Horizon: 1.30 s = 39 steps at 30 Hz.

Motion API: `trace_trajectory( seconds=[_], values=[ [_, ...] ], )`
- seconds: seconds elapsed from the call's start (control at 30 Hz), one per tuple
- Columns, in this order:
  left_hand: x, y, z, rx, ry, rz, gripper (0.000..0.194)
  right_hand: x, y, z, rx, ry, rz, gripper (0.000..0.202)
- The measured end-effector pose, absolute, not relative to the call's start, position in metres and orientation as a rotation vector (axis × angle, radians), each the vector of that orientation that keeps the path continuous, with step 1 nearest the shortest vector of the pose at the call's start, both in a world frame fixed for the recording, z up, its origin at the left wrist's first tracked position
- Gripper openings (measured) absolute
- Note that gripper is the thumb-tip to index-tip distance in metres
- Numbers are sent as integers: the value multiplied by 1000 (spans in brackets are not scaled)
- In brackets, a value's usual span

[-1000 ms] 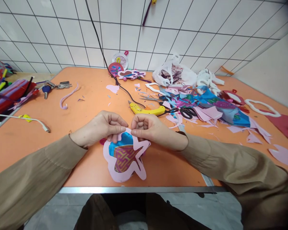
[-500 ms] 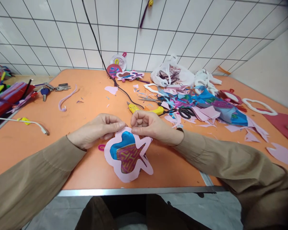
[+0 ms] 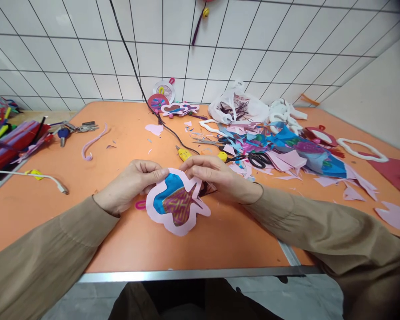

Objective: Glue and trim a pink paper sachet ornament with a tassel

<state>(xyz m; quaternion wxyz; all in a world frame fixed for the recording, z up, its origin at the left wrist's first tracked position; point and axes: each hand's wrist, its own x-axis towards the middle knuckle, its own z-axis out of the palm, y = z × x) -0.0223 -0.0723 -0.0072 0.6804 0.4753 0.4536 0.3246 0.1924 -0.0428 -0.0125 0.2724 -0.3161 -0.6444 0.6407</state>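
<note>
A pink fish-shaped piece (image 3: 178, 204) with a blue and a patterned purple panel is held above the orange table (image 3: 120, 240). My left hand (image 3: 133, 183) pinches its upper left edge between thumb and fingers. My right hand (image 3: 216, 178) is at its upper right edge beside the tail, fingers bent; the fingertips are partly hidden behind the piece. A magenta loop (image 3: 140, 205) sticks out on the left. Something dark shows under my right hand, by the tail.
Behind my hands lie a yellow glue gun (image 3: 184, 154), scissors (image 3: 259, 160) and fabric scraps (image 3: 286, 158). A white plastic bag (image 3: 240, 106) stands by the tiled wall. Keys (image 3: 86, 126) and a white cable (image 3: 46, 175) lie at the left.
The fish-shaped piece has tilted and its lower part has risen. My right hand has shifted slightly right, with its fingers stretched further behind the edge. The view has tipped up a little.
</note>
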Motion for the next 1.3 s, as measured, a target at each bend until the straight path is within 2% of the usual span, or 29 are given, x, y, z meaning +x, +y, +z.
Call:
trace_trajectory(
  seconds=[0.1, 0.3, 0.5, 0.63, 0.77, 1.0, 1.3],
  values=[
    [-23, -72, -8, 1046, 998, 767, 39, 190, -41, -10, -970, -1723, 1629, 29],
    [-25, -70, -11, 1248, 1015, 867, 51, 187, -44, -8, -1044, -1763, 1534, 22],
    [-22, -69, -7, 1444, 1083, 870, 39, 189, -45, -6, -972, -1855, 1457, 32],
    [-20, -71, -5, 1513, 1151, 923, 38, 189, -42, -9, -925, -1820, 1488, 40],
    [-21, -72, -5, 1552, 1130, 898, 42, 188, -41, -10, -904, -1834, 1442, 38],
    [-21, -72, -8, 1499, 1071, 766, 39, 186, -48, -9, -819, -1928, 1375, 33],
    [-21, -71, -8, 1421, 1120, 841, 38, 189, -41, -10, -869, -1880, 1377, 34]
  ],
)
